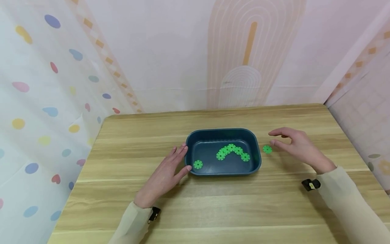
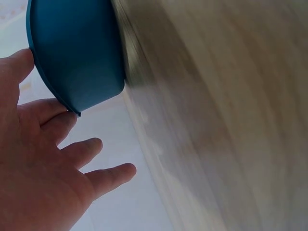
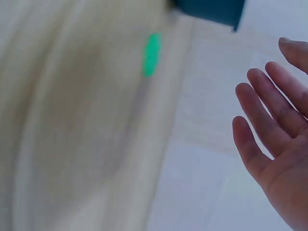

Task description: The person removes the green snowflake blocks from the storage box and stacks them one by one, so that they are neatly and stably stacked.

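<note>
Basin (image 1: 210,148) sat mid-frame.
I saw the left hand (image 1: 166,173), spread, touching its rim (image 1: 225,174); right of centre, the right hand (image 1: 300,145), fingers parted, hung near a green disc (image 1: 265,149).

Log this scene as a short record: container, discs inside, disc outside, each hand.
Container: dark blue rectangular tray on a wood-grain table
Discs inside: arc of green notched discs; one separate disc in the near left corner
Disc outside: one green notched disc, right of the tray
Left hand: touching the tray's left end
Right hand: empty, near the outside disc
</note>
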Demonstrator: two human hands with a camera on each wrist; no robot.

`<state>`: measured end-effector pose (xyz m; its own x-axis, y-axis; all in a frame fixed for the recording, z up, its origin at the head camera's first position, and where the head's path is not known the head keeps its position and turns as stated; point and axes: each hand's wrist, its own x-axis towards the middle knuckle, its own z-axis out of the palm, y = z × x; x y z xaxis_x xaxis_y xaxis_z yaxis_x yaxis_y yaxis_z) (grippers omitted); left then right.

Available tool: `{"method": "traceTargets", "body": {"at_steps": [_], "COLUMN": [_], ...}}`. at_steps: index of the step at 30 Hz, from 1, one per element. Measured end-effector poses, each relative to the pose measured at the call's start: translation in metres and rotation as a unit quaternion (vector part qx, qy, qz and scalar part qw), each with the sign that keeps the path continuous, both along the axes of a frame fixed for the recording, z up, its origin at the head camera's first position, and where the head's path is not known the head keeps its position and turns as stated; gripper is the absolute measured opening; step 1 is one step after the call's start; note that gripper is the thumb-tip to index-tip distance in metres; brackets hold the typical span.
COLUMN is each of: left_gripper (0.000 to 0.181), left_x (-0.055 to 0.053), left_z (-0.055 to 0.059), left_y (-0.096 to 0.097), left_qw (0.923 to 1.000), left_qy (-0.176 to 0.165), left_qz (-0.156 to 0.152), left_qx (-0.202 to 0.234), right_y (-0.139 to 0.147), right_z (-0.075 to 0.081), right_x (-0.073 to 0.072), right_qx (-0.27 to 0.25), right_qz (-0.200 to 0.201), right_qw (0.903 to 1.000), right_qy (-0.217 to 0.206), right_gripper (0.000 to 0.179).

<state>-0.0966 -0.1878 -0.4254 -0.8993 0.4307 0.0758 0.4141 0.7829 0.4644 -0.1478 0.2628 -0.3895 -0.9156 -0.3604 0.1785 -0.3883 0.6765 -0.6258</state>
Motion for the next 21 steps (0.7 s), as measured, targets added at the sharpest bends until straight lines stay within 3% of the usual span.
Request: {"method": "traceTargets", "body": {"at_steps": [12,21], "left_gripper": [0.071,0.070], "left_x": [0.000,0.000], "left_z": [-0.001,-0.001], "left_y": [0.001,0.000], "left_qw": [1.0000,1.0000], "left_qy": [0.000,-0.001], "left_qz": [0.005,0.008], "left_qx": [0.002,0.001], "right_y": [-0.034,-0.064], "right_z": [0.026,0.040], "right_x": [0.010,0.007], "right_qx": [-0.048,-0.063], "right_qz": [0.038,0.081], "right_qw": [0.9969,0.9919], "right_qy": [0.050,0.075], "right_gripper": [0.025,0.023]}}
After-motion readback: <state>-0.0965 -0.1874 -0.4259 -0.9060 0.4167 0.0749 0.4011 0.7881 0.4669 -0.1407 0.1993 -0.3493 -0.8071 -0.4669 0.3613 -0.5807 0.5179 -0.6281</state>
